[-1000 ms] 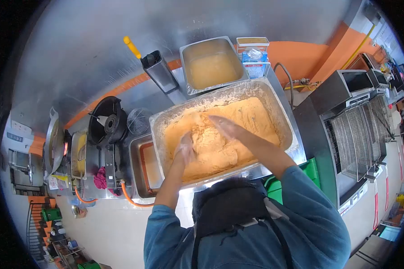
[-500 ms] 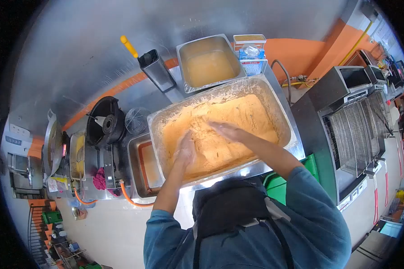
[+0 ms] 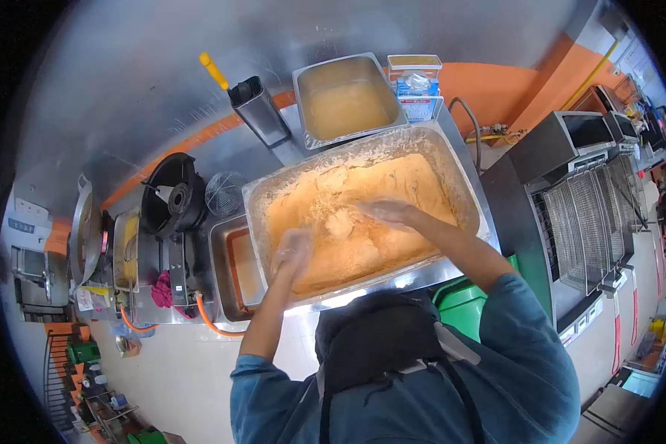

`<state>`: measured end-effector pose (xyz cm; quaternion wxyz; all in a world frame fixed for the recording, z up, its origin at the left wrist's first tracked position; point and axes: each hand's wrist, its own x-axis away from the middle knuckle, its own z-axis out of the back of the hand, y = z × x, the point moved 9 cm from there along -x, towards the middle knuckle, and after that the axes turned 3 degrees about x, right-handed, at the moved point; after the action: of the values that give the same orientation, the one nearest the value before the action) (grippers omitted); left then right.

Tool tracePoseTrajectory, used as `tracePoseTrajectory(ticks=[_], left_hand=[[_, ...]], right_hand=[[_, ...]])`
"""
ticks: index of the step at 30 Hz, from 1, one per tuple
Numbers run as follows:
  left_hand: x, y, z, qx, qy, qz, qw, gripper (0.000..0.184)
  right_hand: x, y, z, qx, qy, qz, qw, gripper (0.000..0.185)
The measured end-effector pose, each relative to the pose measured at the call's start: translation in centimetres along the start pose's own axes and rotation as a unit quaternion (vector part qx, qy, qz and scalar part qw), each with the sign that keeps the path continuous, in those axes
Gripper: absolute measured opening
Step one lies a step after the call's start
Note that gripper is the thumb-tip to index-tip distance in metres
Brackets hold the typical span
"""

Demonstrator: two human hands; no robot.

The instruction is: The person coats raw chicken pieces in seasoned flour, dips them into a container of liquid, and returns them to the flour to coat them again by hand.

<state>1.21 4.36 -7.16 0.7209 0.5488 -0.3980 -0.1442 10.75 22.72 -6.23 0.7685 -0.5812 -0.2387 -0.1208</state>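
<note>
**Grip of left hand [image 3: 294,250] and right hand [image 3: 385,211] slack, pale clump between**

Left grip: loosely spread, fingers extended, nothing seen held. Right grip: flattened, fingers pointing leftward across the large tray [image 3: 451,157], likewise with no visible hold. Treat finger detail with caution because of blur. Contact of either hand with the orange-tan powder [image 3: 414,185]: cannot tell from overhead.

Locate the pale clump [image 3: 340,222] in the gap between both hands, inside the large tray and just left of the middle. Read direction as follows:
- From the left hand: to the right and slightly farther from the body.
- From the right hand: to the left and slightly nearer the body.

Nearer hand, judged by fingertips: right, though only by a little. Resting on the powder or lifted clear of it: cannot tell. Long axis of the clump: none discernible, with a roughly round, broken outline. Long axis of the large tray: crosswise in front of the body, right end farther away.

Note the surroundings: large tray on the desk [image 3: 416,277], second tray [image 3: 305,107] behind, small pan [image 3: 217,270] at the left, partly hidden beneath the large tray.
</note>
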Motion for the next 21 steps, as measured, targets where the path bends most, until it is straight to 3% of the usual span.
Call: tracePoseTrajectory(ticks=[1, 3, 7, 8, 9, 10, 11, 12, 13, 14, 15, 17, 19, 21], left_hand=[[1.5, 0.4, 0.1, -0.071, 0.001, 0.076, 0.995, 0.026], [2.1, -1.5, -2.7, -0.019, -0.026, 0.103, 0.994, 0.021], [-6.6, -9.1, -2.5, 0.289, -0.003, 0.019, 0.957, 0.02], [-7.3, -6.9, -1.2, 0.101, 0.019, -0.043, 0.994, 0.019], [-7.3, -3.9, 0.1, -0.089, 0.042, -0.103, 0.99, 0.019], [-6.5, -1.6, 0.8, -0.275, 0.066, -0.155, 0.946, 0.019], [-4.8, 1.3, 1.5, -0.371, 0.13, -0.245, 0.886, 0.016], [-2.6, 3.6, 1.6, -0.457, 0.191, -0.328, 0.804, 0.014], [-1.9, 2.4, 2.4, -0.455, 0.177, -0.308, 0.817, 0.014], [-1.3, 1.1, 3.2, -0.452, 0.164, -0.288, 0.828, 0.015], [-1.7, -4.0, 4.6, -0.351, 0.077, -0.164, 0.919, 0.018], [-1.5, -7.6, 2.3, -0.322, -0.098, -0.044, 0.94, 0.019], [0.8, -4.0, -5.1, -0.479, -0.263, -0.069, 0.835, 0.016], [4.2, -3.2, -10.4, -0.603, -0.416, -0.085, 0.675, 0.014]], right_hand=[[0.1, 0.6, -0.2, -0.007, -0.018, -0.024, 1.0, 0.053], [-1.5, 0.8, -2.4, -0.144, -0.026, 0.012, 0.989, 0.051], [-3.9, 2.1, -5.9, -0.416, -0.036, 0.077, 0.905, 0.046], [-3.9, 1.2, -4.7, -0.385, -0.016, 0.14, 0.912, 0.046], [-3.7, 0.4, -3.5, -0.353, 0.002, 0.2, 0.914, 0.045], [-3.1, -0.7, -2.6, -0.319, 0.018, 0.258, 0.912, 0.045], [-2.6, -0.9, -2.2, -0.117, 0.016, 0.253, 0.96, 0.044], [-1.0, -1.5, -0.9, 0.09, 0.013, 0.238, 0.967, 0.044], [0.2, -0.9, -0.4, 0.292, 0.011, 0.212, 0.932, 0.043], [0.6, 1.0, -0.6, 0.227, -0.043, 0.167, 0.958, 0.035], [1.1, 2.9, -1.3, 0.16, -0.095, 0.12, 0.975, 0.029], [0.6, 7.7, -5.9, 0.335, -0.252, 0.206, 0.884, 0.034], [-2.4, 12.2, -9.6, 0.282, -0.297, 0.275, 0.87, 0.026], [-7.5, 16.8, -12.6, 0.142, -0.288, 0.321, 0.891, 0.019]])
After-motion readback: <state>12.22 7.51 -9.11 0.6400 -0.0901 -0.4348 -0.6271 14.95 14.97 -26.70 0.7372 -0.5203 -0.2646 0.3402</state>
